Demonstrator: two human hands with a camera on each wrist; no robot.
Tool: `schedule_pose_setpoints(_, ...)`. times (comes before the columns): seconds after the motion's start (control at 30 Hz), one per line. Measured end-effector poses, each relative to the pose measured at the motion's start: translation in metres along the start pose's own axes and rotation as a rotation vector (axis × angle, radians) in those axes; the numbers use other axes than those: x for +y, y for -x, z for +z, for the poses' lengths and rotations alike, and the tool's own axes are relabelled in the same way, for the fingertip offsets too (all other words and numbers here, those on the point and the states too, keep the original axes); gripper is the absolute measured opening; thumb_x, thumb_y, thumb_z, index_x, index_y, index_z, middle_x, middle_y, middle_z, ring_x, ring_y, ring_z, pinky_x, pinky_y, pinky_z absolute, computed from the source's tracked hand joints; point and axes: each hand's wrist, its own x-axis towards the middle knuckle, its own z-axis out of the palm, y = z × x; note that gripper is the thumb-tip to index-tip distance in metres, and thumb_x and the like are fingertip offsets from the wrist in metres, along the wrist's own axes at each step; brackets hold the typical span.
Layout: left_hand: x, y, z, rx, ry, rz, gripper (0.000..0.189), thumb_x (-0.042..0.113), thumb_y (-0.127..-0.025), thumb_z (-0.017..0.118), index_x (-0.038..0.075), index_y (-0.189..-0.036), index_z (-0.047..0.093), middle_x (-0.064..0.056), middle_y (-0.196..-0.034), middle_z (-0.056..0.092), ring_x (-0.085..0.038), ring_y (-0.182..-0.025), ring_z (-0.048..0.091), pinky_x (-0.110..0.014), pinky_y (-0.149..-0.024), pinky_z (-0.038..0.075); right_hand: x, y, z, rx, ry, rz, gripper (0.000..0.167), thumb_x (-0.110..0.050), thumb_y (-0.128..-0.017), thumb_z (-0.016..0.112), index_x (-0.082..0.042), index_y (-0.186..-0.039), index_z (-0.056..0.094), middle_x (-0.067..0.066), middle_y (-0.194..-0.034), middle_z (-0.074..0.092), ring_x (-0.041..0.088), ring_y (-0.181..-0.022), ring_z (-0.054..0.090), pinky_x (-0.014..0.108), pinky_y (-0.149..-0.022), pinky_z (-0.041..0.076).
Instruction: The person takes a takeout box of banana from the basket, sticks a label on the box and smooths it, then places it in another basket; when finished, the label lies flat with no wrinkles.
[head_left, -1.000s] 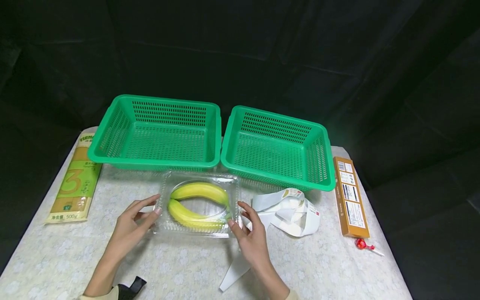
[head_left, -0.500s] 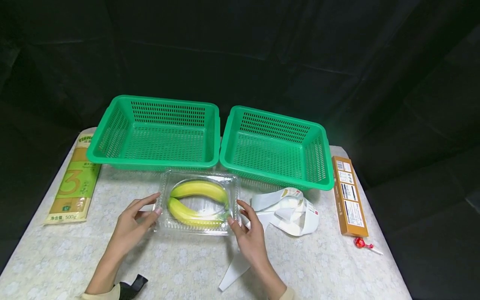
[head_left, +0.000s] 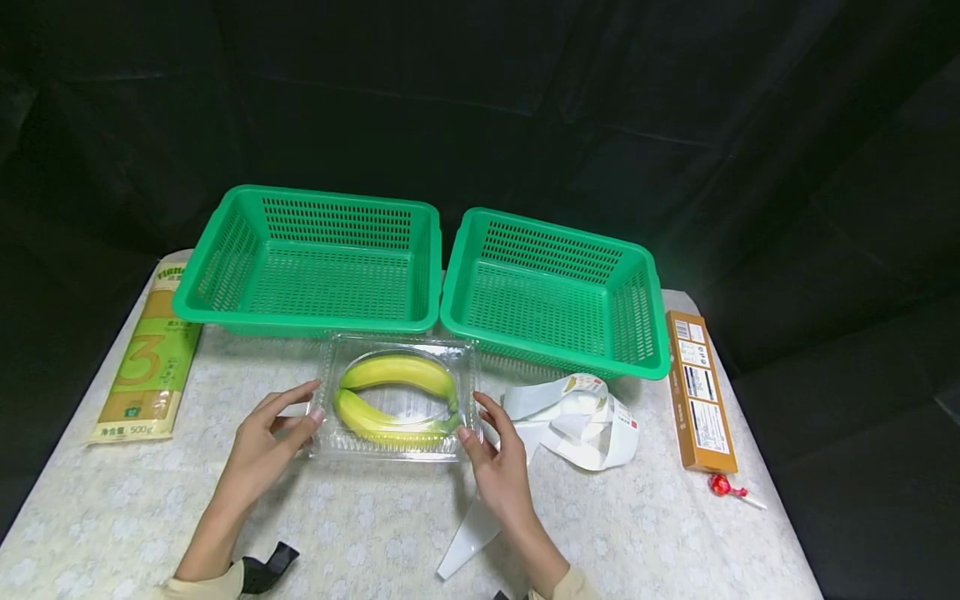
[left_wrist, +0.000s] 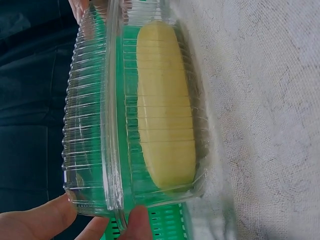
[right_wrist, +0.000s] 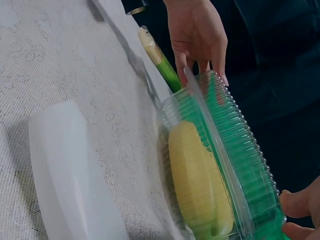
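Note:
A clear plastic clamshell box (head_left: 360,455) with its lid down holds two yellow bananas, one (head_left: 401,371) behind the other (head_left: 375,423). My left hand (head_left: 262,446) grips the box's left edge between thumb and fingers. At the right edge, my right hand (head_left: 498,467) pinches it the same way. Through the ribbed side in the left wrist view, a banana (left_wrist: 165,110) lies along the bottom. The right wrist view shows the box (right_wrist: 220,130) close over the tablecloth, with both hands at its ends.
Two green baskets, left (head_left: 307,323) and right (head_left: 555,360), stand behind the box. A spaghetti packet (head_left: 146,367) lies far left. On the right are a tangled white paper strip (head_left: 622,437), an orange-brown box (head_left: 701,396) and a red lollipop (head_left: 720,485). The paper strip's tail runs under the right forearm.
The box has shifted slightly away from me, toward the baskets, with both hands keeping their grip. The other things on the table stay in place.

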Motion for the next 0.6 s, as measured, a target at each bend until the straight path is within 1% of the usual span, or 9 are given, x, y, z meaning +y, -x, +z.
schedule_pose_setpoints(0.23,-0.0004,-0.0014,-0.0005,-0.003,0.004,-0.009,0.052,0.024,-0.100,0.063,0.014,-0.150,0.049,-0.015,-0.135,0.052,0.011,-0.090,0.060,-0.018,-0.074,0.058,0.0007,-0.0016,0.0004,-0.004,-0.008,0.009,0.051,-0.005,-0.095,0.066,-0.019,-0.142,0.055,0.010,-0.156,0.045,0.034,-0.144,0.042,0.055,-0.116,0.040)
schedule_pose_setpoints(0.33,-0.0001,-0.0013,-0.0004,-0.003,0.001,-0.004,0.052,0.024,-0.100,0.064,0.013,-0.149,0.049,-0.016,-0.135,0.051,0.013,-0.090,0.059,-0.018,-0.074,0.058,0.0009,-0.0018,0.0006,-0.004,-0.014,0.009,0.051,-0.005,-0.095,0.065,-0.018,-0.142,0.055,0.011,-0.157,0.044,0.035,-0.144,0.042,0.055,-0.117,0.039)
schedule_pose_setpoints(0.5,0.0002,-0.0017,0.0005,0.004,-0.012,-0.001,0.051,0.025,-0.100,0.063,0.015,-0.148,0.050,-0.015,-0.133,0.053,0.013,-0.090,0.060,-0.018,-0.075,0.059,0.0015,-0.0016,0.0002,-0.008,-0.019,0.011,0.051,-0.005,-0.095,0.065,-0.017,-0.143,0.055,0.011,-0.157,0.044,0.034,-0.145,0.041,0.053,-0.117,0.040)
schedule_pose_setpoints(0.6,0.0003,-0.0014,0.0007,0.009,-0.008,-0.001,0.051,0.025,-0.100,0.063,0.015,-0.149,0.050,-0.015,-0.134,0.053,0.012,-0.090,0.060,-0.018,-0.075,0.058,0.0006,-0.0028,-0.0012,-0.021,-0.017,0.012,0.051,-0.005,-0.095,0.066,-0.018,-0.143,0.054,0.010,-0.157,0.044,0.034,-0.145,0.041,0.052,-0.116,0.041)
